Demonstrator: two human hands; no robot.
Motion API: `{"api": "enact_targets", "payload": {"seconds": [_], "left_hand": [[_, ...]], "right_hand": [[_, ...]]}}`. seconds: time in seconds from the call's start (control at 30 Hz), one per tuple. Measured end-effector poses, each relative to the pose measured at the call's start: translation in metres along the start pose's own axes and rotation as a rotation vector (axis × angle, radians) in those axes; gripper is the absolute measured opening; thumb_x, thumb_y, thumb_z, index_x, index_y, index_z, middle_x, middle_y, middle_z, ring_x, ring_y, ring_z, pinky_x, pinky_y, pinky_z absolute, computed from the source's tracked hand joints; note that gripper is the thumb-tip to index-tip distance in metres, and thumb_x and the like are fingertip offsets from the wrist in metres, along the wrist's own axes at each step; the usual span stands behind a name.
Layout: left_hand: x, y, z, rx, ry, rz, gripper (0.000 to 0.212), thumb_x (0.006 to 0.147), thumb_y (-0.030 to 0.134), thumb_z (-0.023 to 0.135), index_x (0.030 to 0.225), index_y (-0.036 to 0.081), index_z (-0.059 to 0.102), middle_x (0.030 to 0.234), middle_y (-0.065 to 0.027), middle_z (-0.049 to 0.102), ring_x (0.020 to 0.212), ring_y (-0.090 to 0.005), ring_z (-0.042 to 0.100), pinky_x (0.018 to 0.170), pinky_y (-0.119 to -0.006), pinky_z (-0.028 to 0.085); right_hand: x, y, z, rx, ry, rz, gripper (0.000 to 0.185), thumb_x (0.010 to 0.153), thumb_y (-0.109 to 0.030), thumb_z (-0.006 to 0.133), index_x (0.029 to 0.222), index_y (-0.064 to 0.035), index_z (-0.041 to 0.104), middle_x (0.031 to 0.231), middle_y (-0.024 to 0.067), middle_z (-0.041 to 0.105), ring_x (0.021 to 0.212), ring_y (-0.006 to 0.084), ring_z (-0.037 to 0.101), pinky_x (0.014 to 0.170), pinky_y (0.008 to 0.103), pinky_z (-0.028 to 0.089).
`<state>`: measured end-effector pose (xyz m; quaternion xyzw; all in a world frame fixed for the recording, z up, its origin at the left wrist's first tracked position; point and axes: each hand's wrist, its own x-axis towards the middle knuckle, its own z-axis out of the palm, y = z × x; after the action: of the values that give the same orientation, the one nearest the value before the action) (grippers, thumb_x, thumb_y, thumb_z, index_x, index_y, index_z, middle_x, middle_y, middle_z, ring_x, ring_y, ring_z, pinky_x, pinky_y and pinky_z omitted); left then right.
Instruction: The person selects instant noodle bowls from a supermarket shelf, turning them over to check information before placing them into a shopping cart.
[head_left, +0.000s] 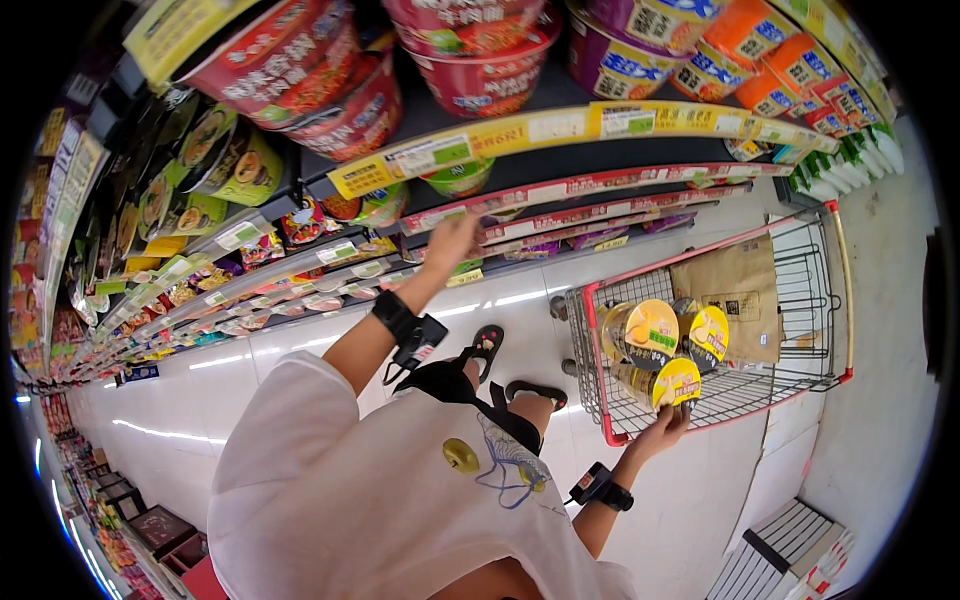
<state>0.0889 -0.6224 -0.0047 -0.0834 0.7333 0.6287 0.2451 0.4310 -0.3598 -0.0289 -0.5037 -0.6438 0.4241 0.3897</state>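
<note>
My left hand (453, 241) reaches to the red price strip (517, 196) of a lower shelf; its fingers are partly blurred and hidden, and no held item shows. Near it a green-lidded instant noodle bowl (459, 178) stands on the shelf. My right hand (670, 426) is at the shopping cart, its fingers on the edge of a yellow-lidded noodle cup (676, 384). Beside that cup lie a larger yellow-lidded noodle tub (651, 331) and another yellow-lidded cup (708, 337). A brown paper bag (731, 300) stands behind them in the wire cart (750, 390).
Red noodle bowls (480, 75) and purple noodle tubs (622, 67) are stacked on the upper shelf. Green noodle bowls (232, 161) stand further left. The cart's red-cornered rim is to my right. A striped box (780, 551) is at lower right, and shelving runs along the far left.
</note>
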Motion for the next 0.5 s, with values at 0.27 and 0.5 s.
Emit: {"api": "enact_targets", "payload": {"seconds": [0.27,0.5], "left_hand": [[0.026,0.037,-0.040,-0.350,0.151,-0.052,0.035,0.085,0.035,0.050,0.071,0.003,0.049,0.058,-0.0057,0.051,0.048,-0.0139,0.050,0.043,-0.026,0.036],[0.037,0.027,-0.024,-0.474,0.161,0.267,0.023,0.085,0.019,0.053,0.069,0.003,0.047,0.055,-0.0039,0.045,0.041,-0.0106,0.034,0.041,-0.027,0.026]], "right_hand": [[-0.024,-0.102,0.160,0.190,-0.814,-0.194,0.024,0.083,-0.007,0.049,0.106,0.0003,0.050,0.089,0.0073,0.055,0.081,0.0131,0.053,0.072,0.0238,0.043],[-0.049,-0.109,0.160,0.146,-0.960,-0.241,0.024,0.082,-0.006,0.049,0.105,-0.0018,0.051,0.080,0.0069,0.056,0.072,0.0121,0.054,0.065,0.0237,0.044]]}}
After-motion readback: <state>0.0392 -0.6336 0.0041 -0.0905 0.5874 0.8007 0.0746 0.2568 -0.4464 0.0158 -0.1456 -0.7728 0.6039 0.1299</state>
